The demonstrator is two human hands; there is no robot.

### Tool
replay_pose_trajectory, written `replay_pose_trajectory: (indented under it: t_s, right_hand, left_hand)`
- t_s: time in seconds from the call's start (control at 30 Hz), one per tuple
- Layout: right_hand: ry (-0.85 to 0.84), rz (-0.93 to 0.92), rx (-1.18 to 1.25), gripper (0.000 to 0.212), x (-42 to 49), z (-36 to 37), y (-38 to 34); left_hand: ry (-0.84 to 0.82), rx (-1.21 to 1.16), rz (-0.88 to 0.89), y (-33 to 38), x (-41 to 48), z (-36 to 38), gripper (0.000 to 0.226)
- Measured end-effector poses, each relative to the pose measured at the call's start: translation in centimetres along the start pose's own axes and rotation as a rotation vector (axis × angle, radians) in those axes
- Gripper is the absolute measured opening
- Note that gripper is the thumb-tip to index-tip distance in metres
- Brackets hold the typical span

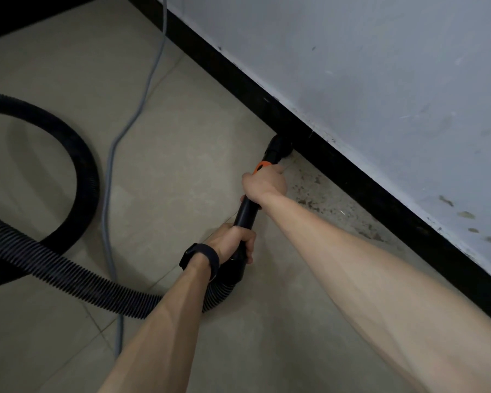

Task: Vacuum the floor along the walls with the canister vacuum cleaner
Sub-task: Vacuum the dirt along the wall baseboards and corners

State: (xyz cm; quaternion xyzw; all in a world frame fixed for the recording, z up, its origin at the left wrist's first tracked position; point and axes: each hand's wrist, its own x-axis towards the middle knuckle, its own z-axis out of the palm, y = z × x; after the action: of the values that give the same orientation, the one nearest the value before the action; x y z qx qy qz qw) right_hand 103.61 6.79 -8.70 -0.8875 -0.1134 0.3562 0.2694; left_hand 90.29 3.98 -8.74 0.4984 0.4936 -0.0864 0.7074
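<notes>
A black vacuum wand [246,211] with an orange collar [262,166] points at the foot of the wall. Its black nozzle [278,147] rests on the tiled floor [182,154] against the black baseboard [352,174]. My right hand [265,182] grips the wand just behind the orange collar. My left hand [234,241], with a black band on the wrist, grips the wand's rear end where the ribbed black hose [54,270] joins it. The hose loops away to the left. The canister itself is out of view.
A grey power cord [111,177] runs across the floor from the top to the bottom, left of my arms. Dark specks of dirt [318,194] lie on the floor along the baseboard to the right of the nozzle. The scuffed white wall [380,80] fills the upper right.
</notes>
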Motion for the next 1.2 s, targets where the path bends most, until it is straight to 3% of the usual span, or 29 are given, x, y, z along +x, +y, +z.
replay_pose_trajectory:
  t_s: [0.1, 0.2, 0.33, 0.8, 1.2]
  right_hand:
    - [-0.047, 0.009, 0.089, 0.057, 0.0, -0.2, 0.1]
    - [-0.134, 0.057, 0.337, 0.045, -0.3, -1.0, 0.7]
    - [-0.143, 0.061, 0.463, 0.046, -1.9, -0.5, 1.1]
    - [-0.112, 0.125, 0.583, 0.032, -13.2, 8.0, 5.5]
    - [-0.034, 0.151, 0.641, 0.03, -14.6, 6.8, 9.1]
  left_hand:
    - [0.029, 0.03, 0.022, 0.1, 0.1, -0.1, 0.002]
    - [0.068, 0.15, 0.066, 0.0, 0.2, -0.6, 0.009]
    - [0.111, 0.255, 0.057, -0.7, -0.8, -2.0, 0.017]
    - [0.239, 0.602, -0.047, -9.9, -8.0, -8.5, 0.014]
    - [0.099, 0.711, -0.013, -12.0, -8.1, -6.6, 0.02]
